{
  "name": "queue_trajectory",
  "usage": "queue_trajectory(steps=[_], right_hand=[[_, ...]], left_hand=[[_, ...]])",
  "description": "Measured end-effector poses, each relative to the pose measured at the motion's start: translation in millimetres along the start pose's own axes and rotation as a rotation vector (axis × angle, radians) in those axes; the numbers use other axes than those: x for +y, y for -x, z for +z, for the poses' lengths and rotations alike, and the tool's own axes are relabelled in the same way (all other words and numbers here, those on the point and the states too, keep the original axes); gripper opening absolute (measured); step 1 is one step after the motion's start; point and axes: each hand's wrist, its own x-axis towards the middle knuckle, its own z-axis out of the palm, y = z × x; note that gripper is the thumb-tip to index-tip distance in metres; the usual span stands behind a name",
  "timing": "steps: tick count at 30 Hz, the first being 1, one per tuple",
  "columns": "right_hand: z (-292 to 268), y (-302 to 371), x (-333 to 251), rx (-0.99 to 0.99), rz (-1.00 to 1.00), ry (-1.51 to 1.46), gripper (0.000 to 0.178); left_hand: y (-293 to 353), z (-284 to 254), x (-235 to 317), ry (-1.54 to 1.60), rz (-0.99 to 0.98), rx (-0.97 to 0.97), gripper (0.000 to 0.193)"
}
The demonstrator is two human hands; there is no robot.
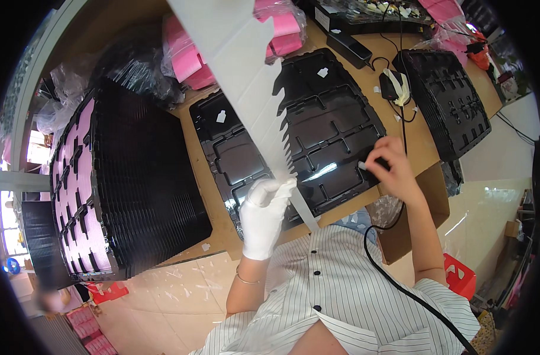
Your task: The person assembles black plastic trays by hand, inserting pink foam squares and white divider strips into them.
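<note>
My left hand (263, 219), in a white glove, pinches the lower part of a long white die-cut strip (240, 65) with a jagged right edge. The strip rises past the top of the picture, and a narrow tail hangs below my fingers toward the shirt. Underneath lies a black moulded plastic tray (335, 112), partly covered by the strip. Over its right edge, my bare right hand (394, 170) has thumb and forefinger closed on a small whitish piece (362, 165). Two white cut-out pieces, one left (221, 116) and one right (323, 73), lie on the tray's far part.
At left stands a tall stack of black trays (145, 171) with pink showing on top. Another tray stack (450, 103) is at right. Pink bundles (190, 56) in clear plastic and a black box (348, 48) sit behind. A black cable (406, 278) crosses my right side.
</note>
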Motion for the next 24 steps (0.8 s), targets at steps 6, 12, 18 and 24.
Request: queue_trajectory(steps=[6,12,18,24], right_hand=[[-4,-86,15,0.102,0.398,-0.830,0.013],[48,-202,71,0.057,-0.023,0.026,0.006],[58,-235,47,-0.124,0.151,0.292,0.006],[58,-248,41,-0.190,0.255,0.452,0.011]], left_hand=[[-7,0,-22,0.010,0.106,-0.025,0.013],[-5,2,-16,-0.083,0.138,-0.100,0.012],[-4,-4,-13,-0.126,0.084,-0.110,0.014],[-5,-7,-12,-0.088,0.043,-0.162,0.013]])
